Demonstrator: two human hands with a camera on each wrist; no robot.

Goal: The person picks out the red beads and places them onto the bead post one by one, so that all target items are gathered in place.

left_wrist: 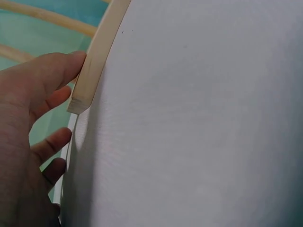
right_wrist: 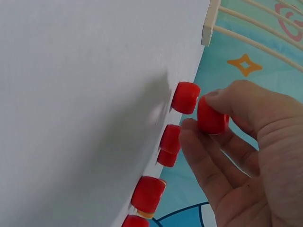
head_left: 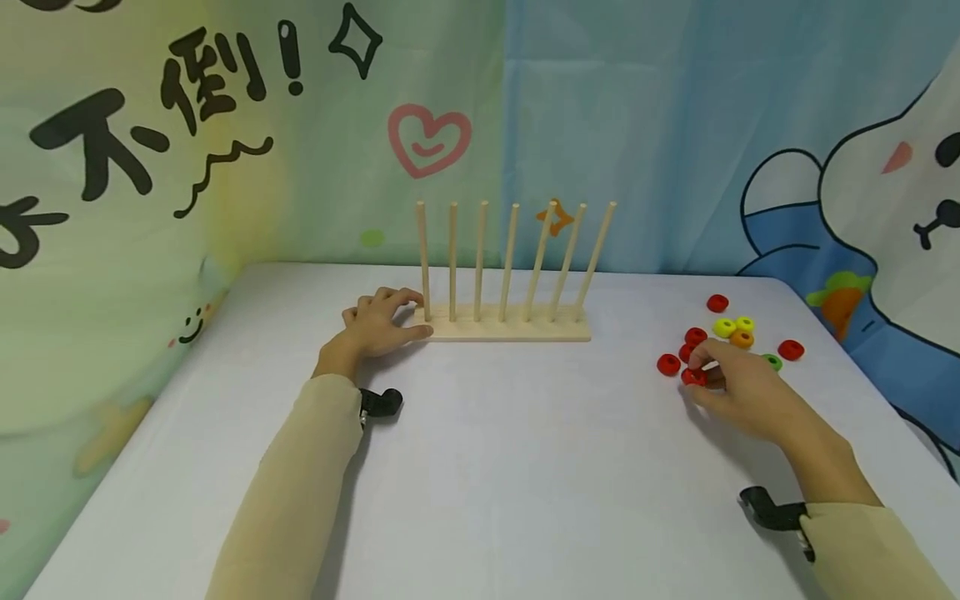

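Note:
A pale wooden rack with a row of several upright pegs stands toward the back of the white table. At its left end, my left hand grips the base, thumb along the front edge and index finger behind; in the left wrist view the thumb presses on the base, other fingers spread apart. Over at the right, my right hand pinches a red bead between thumb and fingertips, lifted off the table in the right wrist view. Close beside it lie more red beads.
Yellow beads, an orange bead and a green bead, partly hidden by the right hand, lie behind it. Single red beads lie farther back and right. A printed cloth hangs behind the table.

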